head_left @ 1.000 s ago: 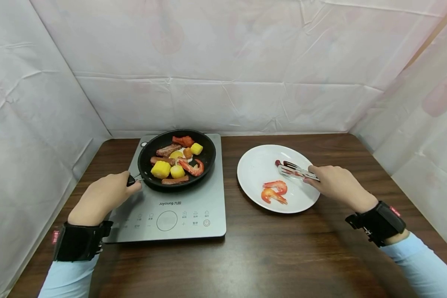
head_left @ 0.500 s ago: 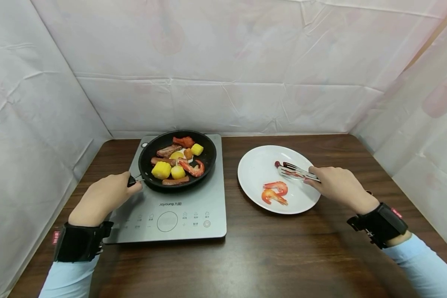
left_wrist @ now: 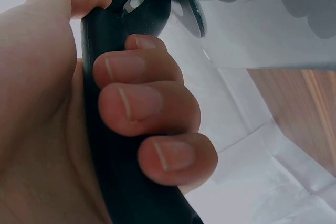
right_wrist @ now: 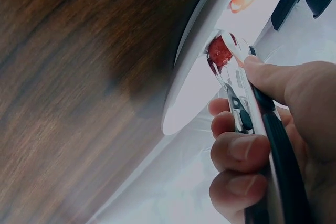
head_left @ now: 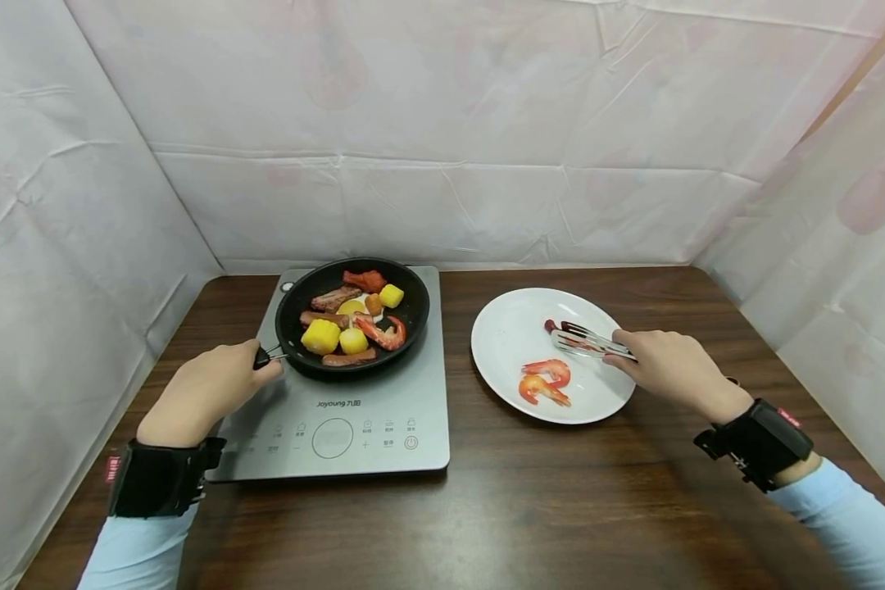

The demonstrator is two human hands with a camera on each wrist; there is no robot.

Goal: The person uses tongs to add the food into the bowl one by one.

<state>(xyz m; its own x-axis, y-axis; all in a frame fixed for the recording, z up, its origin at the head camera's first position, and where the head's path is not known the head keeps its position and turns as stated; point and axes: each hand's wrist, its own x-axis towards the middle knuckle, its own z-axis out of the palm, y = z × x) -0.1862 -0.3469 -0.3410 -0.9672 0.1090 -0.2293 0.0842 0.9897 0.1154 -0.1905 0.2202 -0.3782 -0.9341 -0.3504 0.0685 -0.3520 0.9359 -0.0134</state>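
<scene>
My left hand (head_left: 210, 381) grips the black handle (left_wrist: 118, 163) of a frying pan (head_left: 410, 315), fingers curled round it. The pan lies on an induction cooker and holds several foods, among them corn pieces (head_left: 320, 336), a shrimp (head_left: 378, 332), a sausage (head_left: 349, 358) and a chicken drumstick (head_left: 365, 280). My right hand (head_left: 667, 369) holds metal tongs (head_left: 586, 341) with dark grips over a white plate (head_left: 497, 336). Between the tongs' tips sits a dark red, round-ended piece of food (right_wrist: 219, 51), its far part hidden. Two shrimps (head_left: 548, 371) lie beside it on the plate.
The silver induction cooker (head_left: 413, 401) stands at the left of the brown wooden table (head_left: 516, 508), its control panel toward me. White patterned sheeting (head_left: 442, 123) encloses the table at the back and both sides.
My right wrist has turned slightly to the right while the tongs stay at the same spot on the plate. The left hand and the pan keep their places.
</scene>
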